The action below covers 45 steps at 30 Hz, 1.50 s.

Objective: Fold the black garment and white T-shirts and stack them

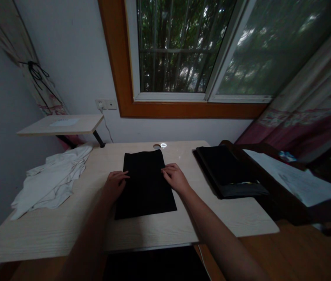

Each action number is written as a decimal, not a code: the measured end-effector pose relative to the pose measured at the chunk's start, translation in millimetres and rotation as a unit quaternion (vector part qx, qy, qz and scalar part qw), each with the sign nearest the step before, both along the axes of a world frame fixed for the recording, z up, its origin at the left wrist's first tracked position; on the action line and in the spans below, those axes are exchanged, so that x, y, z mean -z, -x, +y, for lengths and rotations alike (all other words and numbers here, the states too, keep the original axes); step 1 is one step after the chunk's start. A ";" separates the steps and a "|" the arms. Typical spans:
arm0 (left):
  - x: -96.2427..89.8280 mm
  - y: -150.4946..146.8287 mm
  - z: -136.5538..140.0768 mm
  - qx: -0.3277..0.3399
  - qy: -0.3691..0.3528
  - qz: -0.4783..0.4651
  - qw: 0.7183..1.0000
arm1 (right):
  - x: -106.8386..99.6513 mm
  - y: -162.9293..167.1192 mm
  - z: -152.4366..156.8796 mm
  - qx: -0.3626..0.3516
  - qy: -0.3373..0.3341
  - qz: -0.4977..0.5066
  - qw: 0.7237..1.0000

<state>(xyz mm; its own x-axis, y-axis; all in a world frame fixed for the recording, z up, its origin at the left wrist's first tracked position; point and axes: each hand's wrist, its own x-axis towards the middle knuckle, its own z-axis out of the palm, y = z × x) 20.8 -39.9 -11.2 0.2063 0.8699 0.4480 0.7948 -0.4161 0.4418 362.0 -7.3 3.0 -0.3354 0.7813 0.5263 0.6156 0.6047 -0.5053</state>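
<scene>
A flat black rectangular sheet (146, 191), which may be folded cloth or a thin bag, lies on the pale wooden desk (226, 218) in front of me. Its far edge is slightly wavy. My left hand (115, 185) is at its left edge, thumb and forefinger close together on the black material. Across from it, my right hand (176, 178) pinches the right edge with thumb and fingers. Both hands sit a little beyond the middle of the sheet. Dim light hides its texture and any seams.
A crumpled white cloth (54, 179) lies at the left, before a small raised shelf (62, 125). To the right is a stack of black items (226, 168). Papers (291, 177) rest on dark furniture beyond it. A window (183, 50) is behind the desk.
</scene>
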 end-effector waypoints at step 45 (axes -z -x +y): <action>-4.2 -61.7 81.5 -0.081 0.048 0.234 0.968 | -5.1 95.4 67.1 0.008 0.063 -0.245 0.967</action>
<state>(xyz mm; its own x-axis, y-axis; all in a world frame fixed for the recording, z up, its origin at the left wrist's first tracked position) 82.5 41.6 -6.9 0.2250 0.9409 0.2531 0.9685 -0.2444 0.0477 266.6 59.8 8.1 -0.5087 0.8355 0.2075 0.8081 0.5466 -0.2195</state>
